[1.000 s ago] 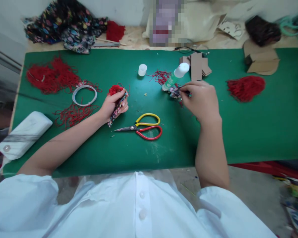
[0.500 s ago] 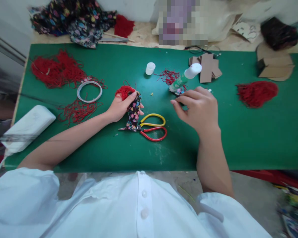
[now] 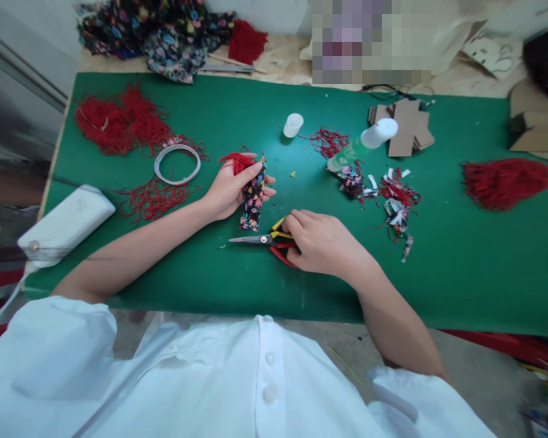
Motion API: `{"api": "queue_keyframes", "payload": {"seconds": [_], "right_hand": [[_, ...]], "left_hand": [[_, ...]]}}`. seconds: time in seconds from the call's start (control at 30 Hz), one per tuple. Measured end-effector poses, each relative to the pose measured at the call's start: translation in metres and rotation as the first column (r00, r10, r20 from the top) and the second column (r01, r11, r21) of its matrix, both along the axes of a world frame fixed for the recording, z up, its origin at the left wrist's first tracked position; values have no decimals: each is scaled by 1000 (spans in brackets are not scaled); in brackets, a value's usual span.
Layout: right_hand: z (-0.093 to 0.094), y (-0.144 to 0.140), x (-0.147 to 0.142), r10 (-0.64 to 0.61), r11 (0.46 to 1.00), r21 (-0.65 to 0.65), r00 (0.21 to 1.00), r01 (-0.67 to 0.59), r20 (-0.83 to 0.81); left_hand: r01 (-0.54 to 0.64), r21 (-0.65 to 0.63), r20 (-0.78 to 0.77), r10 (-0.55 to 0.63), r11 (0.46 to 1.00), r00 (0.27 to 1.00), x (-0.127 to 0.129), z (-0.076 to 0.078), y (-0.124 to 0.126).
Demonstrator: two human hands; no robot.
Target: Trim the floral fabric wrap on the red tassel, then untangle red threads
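Pinching flowery cloth (image 3: 252,208) and red yarn (image 3: 234,162) in the frame's middle, the left hand (image 3: 231,191) was nearly closed. Just below, toward the right, the right hand (image 3: 318,240) held the scissors (image 3: 263,239) by the handles. The blades were near the cloth, so a slip might nick it; a loose pinch might drop the yarn.
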State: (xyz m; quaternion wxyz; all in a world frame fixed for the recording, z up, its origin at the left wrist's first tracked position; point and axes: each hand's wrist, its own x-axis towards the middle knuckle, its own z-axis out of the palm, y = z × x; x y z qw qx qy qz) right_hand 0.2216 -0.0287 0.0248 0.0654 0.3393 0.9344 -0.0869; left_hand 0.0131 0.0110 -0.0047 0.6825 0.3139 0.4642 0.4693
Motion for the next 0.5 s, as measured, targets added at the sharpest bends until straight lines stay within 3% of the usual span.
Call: {"api": "queue_keyframes", "payload": {"seconds": [0.1,0.17,0.23,0.3,0.37,0.5], "right_hand": [[-2,11,12,-40,990,-136,993,25,-108],[-6,17,16,-152,971,-223,945,88,-289],[-12,17,13,-361,923,-311,791,226,-494],[-18,13,3,-547,829,-483,583,282,-600],[-23,7,-11,-648,751,-618,442,234,-620],[-27,-3,-29,-767,637,-757,223,145,-602]], "left_hand": [[28,-7,109,-27,1000,994,-6,-2,3],[51,-7,164,-49,999,985,-7,-1,4],[62,-12,194,-58,998,979,-5,1,1],[66,-17,212,-61,998,975,0,4,-6],[74,-18,222,-68,997,973,7,6,-14],[97,-15,217,-92,995,972,13,11,-22]]}}
